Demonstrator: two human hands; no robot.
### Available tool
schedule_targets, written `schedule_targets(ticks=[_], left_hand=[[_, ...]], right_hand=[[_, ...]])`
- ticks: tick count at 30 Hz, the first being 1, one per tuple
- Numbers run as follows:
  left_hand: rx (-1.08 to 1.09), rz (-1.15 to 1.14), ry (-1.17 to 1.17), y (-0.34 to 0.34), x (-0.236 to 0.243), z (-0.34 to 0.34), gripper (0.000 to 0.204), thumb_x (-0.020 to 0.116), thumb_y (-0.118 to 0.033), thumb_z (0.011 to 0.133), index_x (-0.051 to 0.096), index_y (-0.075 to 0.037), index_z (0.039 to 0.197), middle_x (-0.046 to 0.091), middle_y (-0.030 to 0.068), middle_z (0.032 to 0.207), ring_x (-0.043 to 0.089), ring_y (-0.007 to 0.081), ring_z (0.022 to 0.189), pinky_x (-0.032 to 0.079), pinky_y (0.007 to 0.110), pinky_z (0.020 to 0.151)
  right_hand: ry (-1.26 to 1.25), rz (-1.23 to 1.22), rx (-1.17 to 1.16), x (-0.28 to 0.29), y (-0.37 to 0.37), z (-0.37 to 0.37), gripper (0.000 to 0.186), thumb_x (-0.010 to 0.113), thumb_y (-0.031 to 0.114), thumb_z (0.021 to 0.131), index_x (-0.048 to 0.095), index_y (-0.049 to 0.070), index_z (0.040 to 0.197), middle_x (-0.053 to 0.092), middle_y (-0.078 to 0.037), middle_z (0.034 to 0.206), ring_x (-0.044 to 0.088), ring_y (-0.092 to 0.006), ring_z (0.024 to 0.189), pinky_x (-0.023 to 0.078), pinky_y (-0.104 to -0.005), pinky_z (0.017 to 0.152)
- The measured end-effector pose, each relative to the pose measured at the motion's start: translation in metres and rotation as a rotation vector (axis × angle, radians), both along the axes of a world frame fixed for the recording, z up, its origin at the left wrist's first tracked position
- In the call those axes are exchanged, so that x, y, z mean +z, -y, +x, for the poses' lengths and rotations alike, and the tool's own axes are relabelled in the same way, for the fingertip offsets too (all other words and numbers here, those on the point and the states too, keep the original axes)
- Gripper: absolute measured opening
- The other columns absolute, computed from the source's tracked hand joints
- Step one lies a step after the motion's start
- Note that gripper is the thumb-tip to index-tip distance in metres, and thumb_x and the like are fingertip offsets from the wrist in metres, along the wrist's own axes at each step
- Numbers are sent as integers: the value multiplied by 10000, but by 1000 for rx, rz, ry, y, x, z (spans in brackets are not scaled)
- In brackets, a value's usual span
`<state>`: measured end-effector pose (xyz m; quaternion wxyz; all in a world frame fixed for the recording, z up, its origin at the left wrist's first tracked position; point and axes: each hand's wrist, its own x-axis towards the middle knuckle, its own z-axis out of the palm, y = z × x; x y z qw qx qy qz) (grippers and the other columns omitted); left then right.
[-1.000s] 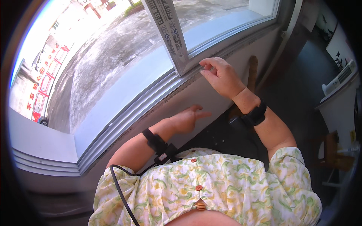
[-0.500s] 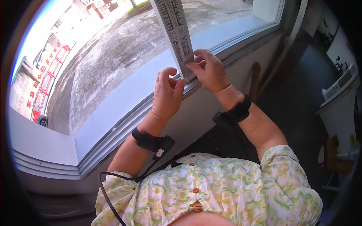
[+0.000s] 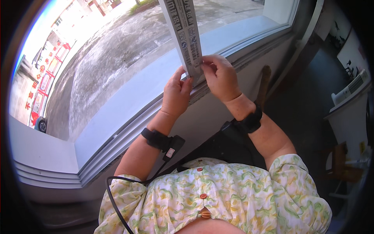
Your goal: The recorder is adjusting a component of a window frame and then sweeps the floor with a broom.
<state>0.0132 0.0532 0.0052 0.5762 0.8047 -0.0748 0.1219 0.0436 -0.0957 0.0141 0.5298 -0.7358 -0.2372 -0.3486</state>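
A long white printed film strip [image 3: 183, 27] runs up the window's upright frame bar. My left hand [image 3: 176, 93] pinches the strip's lower left edge with fingers and thumb. My right hand [image 3: 220, 76] grips the lower right corner of the same strip, fingers curled over it. Both hands meet at the strip's bottom end, just above the window sill [image 3: 156, 105]. Each wrist wears a black band, and a cable hangs from the left one.
A large window pane [image 3: 117, 70] looks down on wet pavement and a red vehicle outside. A wooden handle [image 3: 265, 84] leans on the wall below the sill. A white appliance [image 3: 350, 89] and a wooden chair [image 3: 343, 163] stand at right.
My left hand rose from the wall below the sill up to the strip. Both hands now hold its lower end, slightly higher than before.
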Motion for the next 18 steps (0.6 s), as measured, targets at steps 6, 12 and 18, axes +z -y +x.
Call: schedule_targets(ticks=[6, 12, 18], left_hand=[[10, 0, 50, -2, -1, 0, 399, 570, -38, 867, 519, -60, 1262, 572, 39, 774, 517, 80, 626, 460, 253, 597], [-48, -106, -1, -1, -2, 2, 383, 569, -25, 869, 516, -30, 1249, 583, 40, 818, 516, 75, 631, 465, 247, 606], [-54, -35, 68, -2, -3, 3, 395, 556, -36, 900, 479, -47, 1287, 582, -1, 760, 520, 50, 671, 443, 207, 602]], right_hand=[[-15, -21, -77, -1, -3, -15, 118, 623, 65, 810, 637, 25, 920, 646, -126, 835, 633, -296, 706, 525, -359, 646], [150, -206, -246, 5, -7, -15, 89, 639, 91, 795, 666, 43, 865, 670, -116, 799, 647, -295, 727, 527, -370, 653], [174, -258, -324, 8, -11, -16, 88, 639, 112, 795, 675, 52, 848, 670, -107, 780, 645, -290, 710, 522, -367, 628]])
